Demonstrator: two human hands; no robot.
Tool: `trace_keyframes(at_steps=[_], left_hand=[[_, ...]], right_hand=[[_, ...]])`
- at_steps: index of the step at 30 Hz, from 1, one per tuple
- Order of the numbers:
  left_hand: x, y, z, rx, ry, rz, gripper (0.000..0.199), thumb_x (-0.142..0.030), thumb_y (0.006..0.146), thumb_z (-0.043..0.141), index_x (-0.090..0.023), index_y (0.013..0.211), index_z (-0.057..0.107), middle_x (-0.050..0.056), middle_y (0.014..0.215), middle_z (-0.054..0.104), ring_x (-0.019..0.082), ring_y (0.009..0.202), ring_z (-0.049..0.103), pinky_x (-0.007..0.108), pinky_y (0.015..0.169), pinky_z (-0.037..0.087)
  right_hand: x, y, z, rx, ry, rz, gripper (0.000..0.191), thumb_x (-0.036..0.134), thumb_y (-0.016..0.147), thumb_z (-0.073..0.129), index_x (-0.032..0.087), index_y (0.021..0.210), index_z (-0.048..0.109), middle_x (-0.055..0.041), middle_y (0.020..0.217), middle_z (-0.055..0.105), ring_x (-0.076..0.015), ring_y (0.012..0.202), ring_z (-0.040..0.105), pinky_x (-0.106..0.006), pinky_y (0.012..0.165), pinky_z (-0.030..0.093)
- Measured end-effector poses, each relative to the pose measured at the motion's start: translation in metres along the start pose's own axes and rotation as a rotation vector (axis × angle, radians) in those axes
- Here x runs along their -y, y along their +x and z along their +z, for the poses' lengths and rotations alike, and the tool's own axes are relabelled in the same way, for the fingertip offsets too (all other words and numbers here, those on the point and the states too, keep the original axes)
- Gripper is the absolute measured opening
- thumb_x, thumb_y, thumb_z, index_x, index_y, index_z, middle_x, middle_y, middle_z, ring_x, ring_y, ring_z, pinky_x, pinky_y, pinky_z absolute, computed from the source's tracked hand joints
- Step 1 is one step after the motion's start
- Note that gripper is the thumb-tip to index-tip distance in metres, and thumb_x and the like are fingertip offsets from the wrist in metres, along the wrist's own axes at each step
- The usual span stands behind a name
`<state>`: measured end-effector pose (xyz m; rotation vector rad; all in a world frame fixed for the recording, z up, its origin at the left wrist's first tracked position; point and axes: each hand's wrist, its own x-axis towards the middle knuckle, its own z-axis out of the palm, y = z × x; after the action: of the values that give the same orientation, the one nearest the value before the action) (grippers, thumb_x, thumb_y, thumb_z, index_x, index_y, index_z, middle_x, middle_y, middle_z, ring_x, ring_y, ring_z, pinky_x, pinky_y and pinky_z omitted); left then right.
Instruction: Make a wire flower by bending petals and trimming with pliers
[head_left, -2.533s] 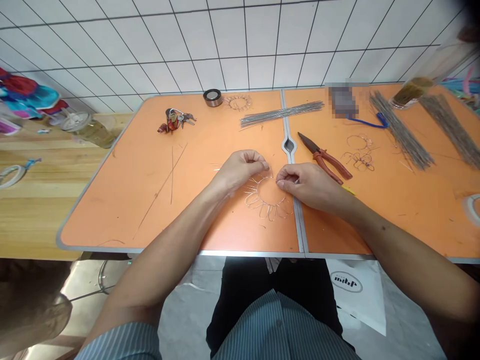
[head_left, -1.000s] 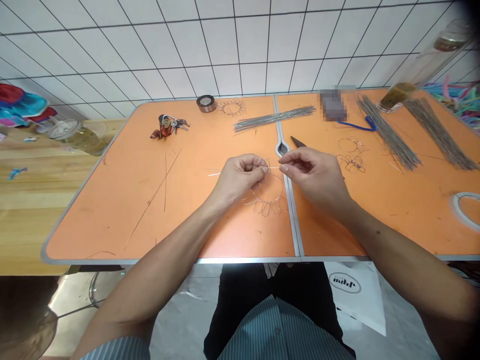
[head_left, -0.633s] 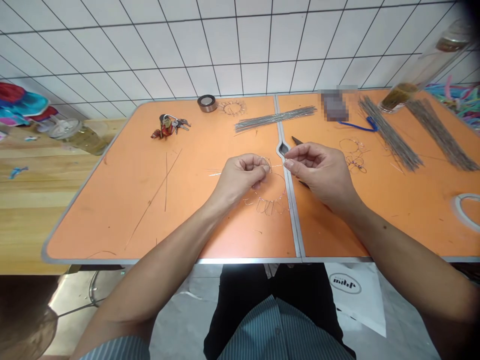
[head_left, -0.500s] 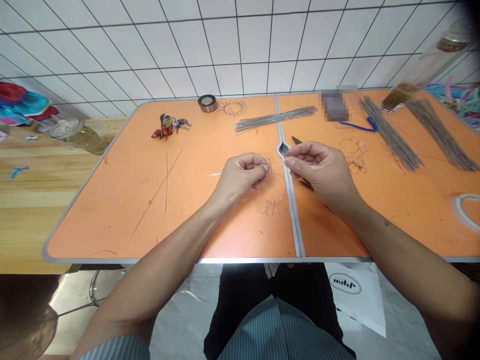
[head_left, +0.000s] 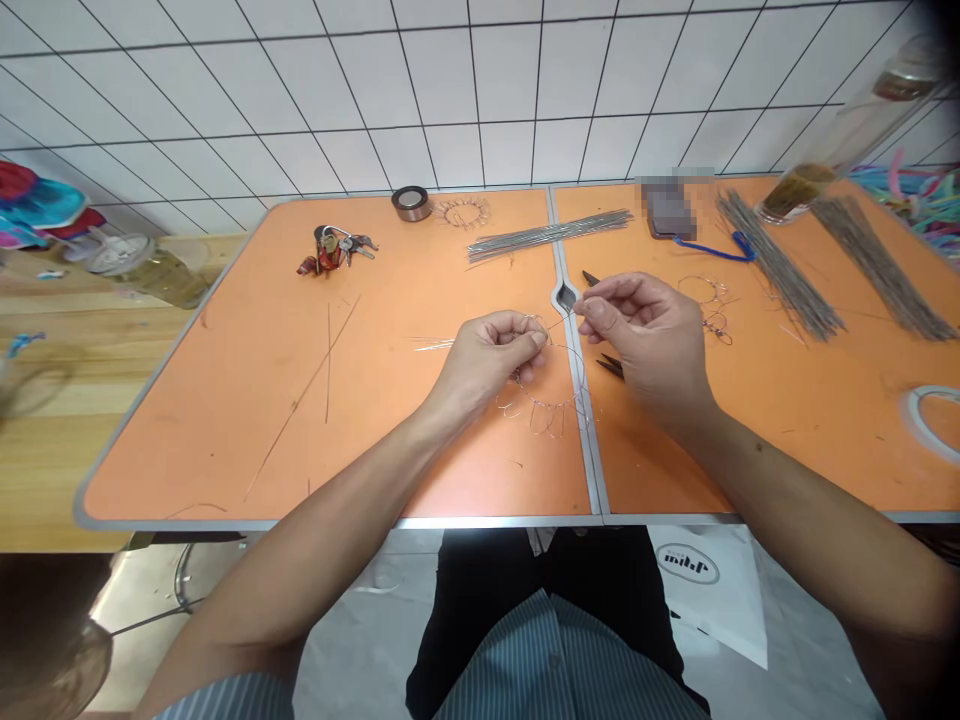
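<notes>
- Silvery, thin wire ring edged with small petal-like loops (head_left: 555, 405) lies before the person on the orange tabletop (head_left: 450, 460), near its grey metal seam, its upper left part reaching into the left fingers.
- The step in hand looks like shaping or fastening one fine, loose strand of wire (head_left: 559, 322) at the ring's edge; whether it is already wound on cannot be told.
- As a judgement, the next move calls for a firm left pinch at the join and light, even tension from the right, as such thin wire could bend the loops.
- Left hand (head_left: 491, 358): closed, thumb against curled fingers, pinching the wire ring; its back faces up, and the forearm slants in from the lower left.
- Right hand (head_left: 660, 335): thumb and forefinger seem pinched on the strand's far end, the other fingers loosely curled, palm turned inward; the forearm comes from the lower right.
</notes>
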<state>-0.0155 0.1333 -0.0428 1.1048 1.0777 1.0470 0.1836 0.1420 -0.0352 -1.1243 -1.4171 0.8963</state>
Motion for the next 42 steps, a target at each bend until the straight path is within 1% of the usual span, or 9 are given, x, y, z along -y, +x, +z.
trace_keyframes(at_steps=[4, 9, 12, 17, 25, 32, 38, 42], left_hand=[[0.0006, 0.0007, -0.0042, 0.028, -0.019, -0.016, 0.017, -0.028, 0.089, 0.083, -0.017, 0.082, 0.072, 0.0, 0.071, 0.072, 0.008, 0.053, 0.061, 0.022, 0.055, 0.049], [0.0011, 0.0019, -0.0082, 0.1, -0.041, -0.044, 0.014, -0.024, 0.091, 0.081, -0.016, 0.083, 0.073, 0.001, 0.073, 0.072, 0.009, 0.055, 0.064, 0.022, 0.058, 0.052], [0.0005, 0.0018, -0.0089, 0.117, -0.049, -0.07, 0.012, -0.02, 0.091, 0.078, -0.015, 0.081, 0.073, 0.002, 0.073, 0.072, 0.008, 0.054, 0.063, 0.022, 0.057, 0.052], [-0.0018, 0.0008, -0.0091, 0.128, -0.025, -0.102, 0.013, -0.02, 0.09, 0.077, -0.015, 0.079, 0.073, 0.002, 0.073, 0.072, 0.008, 0.053, 0.063, 0.023, 0.057, 0.052], [-0.0026, 0.0001, -0.0084, 0.105, 0.011, -0.107, 0.012, -0.021, 0.087, 0.08, -0.016, 0.078, 0.074, 0.003, 0.073, 0.073, 0.009, 0.053, 0.062, 0.023, 0.057, 0.053], [-0.0025, 0.0001, -0.0071, 0.12, 0.02, -0.088, 0.008, -0.019, 0.086, 0.079, -0.015, 0.08, 0.075, 0.003, 0.073, 0.073, 0.009, 0.053, 0.062, 0.023, 0.056, 0.052], [-0.0027, -0.0014, -0.0054, 0.128, 0.042, -0.092, 0.01, -0.018, 0.085, 0.078, -0.016, 0.077, 0.073, 0.002, 0.07, 0.072, 0.009, 0.051, 0.061, 0.023, 0.055, 0.051], [-0.0028, -0.0006, -0.0051, 0.132, 0.059, -0.086, 0.01, -0.018, 0.086, 0.078, -0.017, 0.077, 0.073, 0.002, 0.069, 0.071, 0.009, 0.051, 0.06, 0.023, 0.054, 0.05]], right_hand=[[0.0091, -0.0041, -0.0012, -0.017, -0.087, -0.123, 0.013, 0.038, 0.099, 0.08, 0.027, 0.097, 0.073, -0.0044, 0.095, 0.078, -0.0207, 0.083, 0.075, -0.04, 0.08, 0.067], [0.008, -0.0067, -0.0041, 0.064, -0.154, -0.244, 0.006, 0.031, 0.1, 0.077, 0.027, 0.097, 0.073, -0.0039, 0.094, 0.077, -0.022, 0.086, 0.074, -0.041, 0.08, 0.064], [0.0071, -0.0072, -0.0057, 0.111, -0.24, -0.274, 0.003, 0.028, 0.1, 0.074, 0.027, 0.098, 0.074, -0.0036, 0.095, 0.077, -0.0224, 0.087, 0.074, -0.042, 0.081, 0.063], [0.0097, -0.007, -0.0045, 0.148, -0.347, -0.288, 0.006, 0.025, 0.099, 0.073, 0.028, 0.094, 0.074, -0.0032, 0.092, 0.077, -0.0225, 0.084, 0.072, -0.041, 0.08, 0.062], [0.009, -0.0061, -0.0043, 0.17, -0.338, -0.245, 0.007, 0.027, 0.1, 0.074, 0.027, 0.093, 0.074, -0.0024, 0.09, 0.077, -0.0214, 0.08, 0.07, -0.04, 0.077, 0.06], [0.01, -0.0056, -0.0017, 0.188, -0.317, -0.236, 0.007, 0.025, 0.098, 0.074, 0.026, 0.091, 0.074, -0.0021, 0.088, 0.076, -0.02, 0.077, 0.069, -0.038, 0.074, 0.059], [0.0089, -0.0052, -0.0009, 0.176, -0.308, -0.207, 0.011, 0.034, 0.1, 0.076, 0.026, 0.092, 0.074, -0.0026, 0.088, 0.076, -0.02, 0.078, 0.068, -0.037, 0.073, 0.058], [0.0077, -0.0044, -0.0019, 0.172, -0.318, -0.198, 0.012, 0.035, 0.099, 0.077, 0.026, 0.091, 0.075, -0.0026, 0.088, 0.075, -0.0204, 0.077, 0.068, -0.038, 0.072, 0.057]])
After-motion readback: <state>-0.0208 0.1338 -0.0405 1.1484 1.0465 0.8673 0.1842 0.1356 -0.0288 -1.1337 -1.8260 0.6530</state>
